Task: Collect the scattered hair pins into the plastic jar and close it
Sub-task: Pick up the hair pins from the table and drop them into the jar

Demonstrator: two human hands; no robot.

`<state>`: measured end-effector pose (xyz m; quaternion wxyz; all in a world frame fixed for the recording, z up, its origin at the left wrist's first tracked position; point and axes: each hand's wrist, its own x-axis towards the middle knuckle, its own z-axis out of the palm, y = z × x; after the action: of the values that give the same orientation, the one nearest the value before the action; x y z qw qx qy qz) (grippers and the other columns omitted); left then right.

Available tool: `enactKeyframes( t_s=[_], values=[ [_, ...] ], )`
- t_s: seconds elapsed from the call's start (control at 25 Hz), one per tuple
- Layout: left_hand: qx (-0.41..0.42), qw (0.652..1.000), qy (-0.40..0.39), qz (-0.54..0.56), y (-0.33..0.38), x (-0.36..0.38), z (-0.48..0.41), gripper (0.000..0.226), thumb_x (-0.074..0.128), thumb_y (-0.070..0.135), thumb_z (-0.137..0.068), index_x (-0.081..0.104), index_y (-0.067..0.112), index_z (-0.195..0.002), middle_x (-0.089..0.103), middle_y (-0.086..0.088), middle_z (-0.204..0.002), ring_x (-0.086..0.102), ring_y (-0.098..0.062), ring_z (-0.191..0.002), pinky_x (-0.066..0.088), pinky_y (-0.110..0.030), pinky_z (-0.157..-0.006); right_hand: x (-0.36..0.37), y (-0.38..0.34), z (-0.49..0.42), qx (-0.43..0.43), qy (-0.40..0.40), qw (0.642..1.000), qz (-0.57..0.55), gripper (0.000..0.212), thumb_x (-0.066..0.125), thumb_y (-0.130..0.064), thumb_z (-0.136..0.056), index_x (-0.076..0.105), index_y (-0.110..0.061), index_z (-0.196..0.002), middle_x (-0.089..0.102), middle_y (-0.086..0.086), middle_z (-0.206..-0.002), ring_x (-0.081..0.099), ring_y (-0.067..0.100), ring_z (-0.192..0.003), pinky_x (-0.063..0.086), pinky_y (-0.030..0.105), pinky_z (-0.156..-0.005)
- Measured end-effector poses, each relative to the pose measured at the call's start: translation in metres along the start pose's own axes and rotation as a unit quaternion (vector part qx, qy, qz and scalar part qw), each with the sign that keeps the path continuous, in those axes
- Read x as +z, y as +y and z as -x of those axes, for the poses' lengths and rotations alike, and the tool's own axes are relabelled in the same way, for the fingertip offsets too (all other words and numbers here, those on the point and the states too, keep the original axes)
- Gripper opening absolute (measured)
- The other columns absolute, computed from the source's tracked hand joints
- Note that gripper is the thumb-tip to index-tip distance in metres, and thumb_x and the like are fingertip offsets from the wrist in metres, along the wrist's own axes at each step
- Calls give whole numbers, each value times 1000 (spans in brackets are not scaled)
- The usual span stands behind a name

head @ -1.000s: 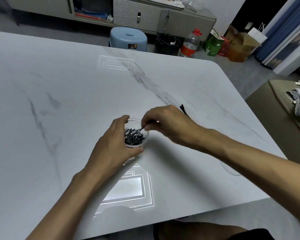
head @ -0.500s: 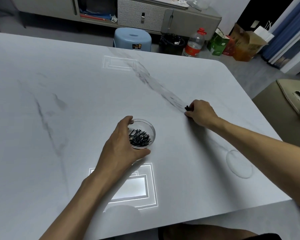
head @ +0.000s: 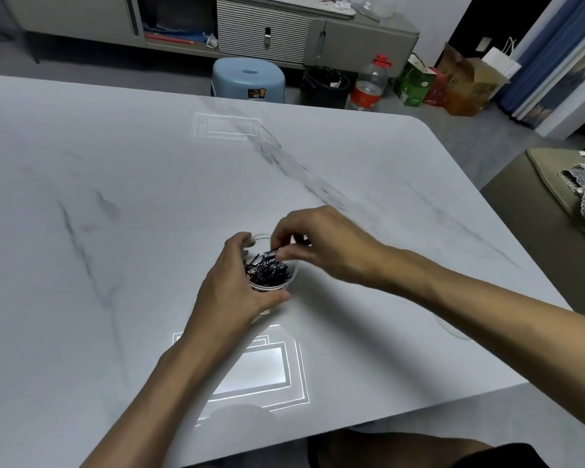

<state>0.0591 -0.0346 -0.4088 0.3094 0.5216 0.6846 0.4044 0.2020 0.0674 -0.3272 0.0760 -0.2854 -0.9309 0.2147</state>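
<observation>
Two fingers (head: 286, 254) of the right hand (head: 325, 243), thumb and forefinger, are pinching a small dark hair pin (head: 270, 255) and holding it just above the open mouth of the plastic jar (head: 293, 276). The other fingers of that hand are curling loosely over the far rim. The left hand (head: 232, 292) is wrapping around the near and left side of the jar, its fingers pressing against the clear wall, thumb at the front and forefinger reaching up by the far rim, gripping it in place on the surface (head: 115, 231).

Inside the jar a tangled heap of black hair pins (head: 267, 271) is lying at the bottom. A faint, clear round shape (head: 453, 329), possibly the lid though I cannot tell, is lying on the surface to the right, under the right forearm and near the edge.

Both bare forearms are reaching in from the near edge of the white marbled surface, where a bright rectangular reflection (head: 255, 369) is showing close to the person. Beyond the far edge, on the floor, a blue stool (head: 249, 77), a bottle with a red cap (head: 368, 86) and some bags (head: 463, 79) are standing before a grey cabinet (head: 318, 32).
</observation>
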Motion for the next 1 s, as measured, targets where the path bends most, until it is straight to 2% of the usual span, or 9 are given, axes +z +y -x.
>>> enactKeyframes(
  t_s=[0.12,0.2,0.28,0.4,0.48,0.56,0.68,0.76,1.0],
  values=[
    [-2,1000,-15,6,2,-1,1,98,84,37,-50,34,30,-134,54,11,-126,55,-12,-110,45,-30,-88,10,-7,-3,-17,-42,998,41,16,70,-25,-86,70,-21,-102,68,-9,-95,52,6,-86,39,21,-76],
    [5,1000,-17,11,2,0,1,97,86,37,-52,34,31,-134,53,13,-126,53,-8,-111,44,-29,-91,7,1,6,1,7,1000,3,18,73,-21,-84,71,-19,-101,69,-6,-96,54,5,-87,40,19,-78],
    [7,1000,-18,18,3,2,1,96,87,34,-54,34,30,-134,51,16,-129,50,-6,-116,42,-30,-95,-2,18,31,80,84,991,-69,10,75,-14,-81,73,-19,-89,71,-7,-86,56,-2,-76,42,16,-74],
    [3,999,-32,35,8,10,6,94,88,27,-57,35,30,-134,51,18,-130,48,-6,-120,41,-32,-97,-11,50,93,225,136,961,-87,20,71,-11,-82,67,-28,-71,69,-12,-77,59,-3,-73,40,18,-70],
    [5,998,-42,44,13,19,13,93,89,26,-57,36,31,-134,50,18,-130,48,-5,-118,39,-27,-94,-13,71,139,294,127,947,-36,20,71,-16,-82,64,-31,-71,68,-11,-86,60,4,-88,41,24,-76],
    [12,997,-48,51,17,29,20,93,89,25,-57,36,31,-134,50,19,-129,48,-3,-116,37,-24,-90,-15,88,177,358,118,926,13,14,76,-29,-78,65,-29,-86,64,-5,-107,56,18,-107,41,30,-84],
    [12,996,-51,68,22,39,28,94,88,30,-55,35,33,-132,51,18,-129,48,1,-112,36,-19,-86,-11,106,209,478,55,876,24,91,81,-52,-63,38,-26,-139,44,5,-141,37,29,-131,39,41,-99],
    [2,996,-46,80,24,45,30,94,84,36,-50,36,33,-132,51,15,-128,49,0,-112,36,-18,-86,-4,109,216,488,46,872,15,106,77,-55,-61,24,-26,-148,38,7,-147,32,30,-134,37,43,-102],
    [-13,995,-30,93,22,53,29,94,89,35,-47,40,35,-127,55,13,-123,53,0,-109,37,-13,-81,-2,78,180,381,76,921,-8,102,77,-42,-62,25,-21,-147,45,8,-136,37,27,-128,37,34,-99]
  ],
)
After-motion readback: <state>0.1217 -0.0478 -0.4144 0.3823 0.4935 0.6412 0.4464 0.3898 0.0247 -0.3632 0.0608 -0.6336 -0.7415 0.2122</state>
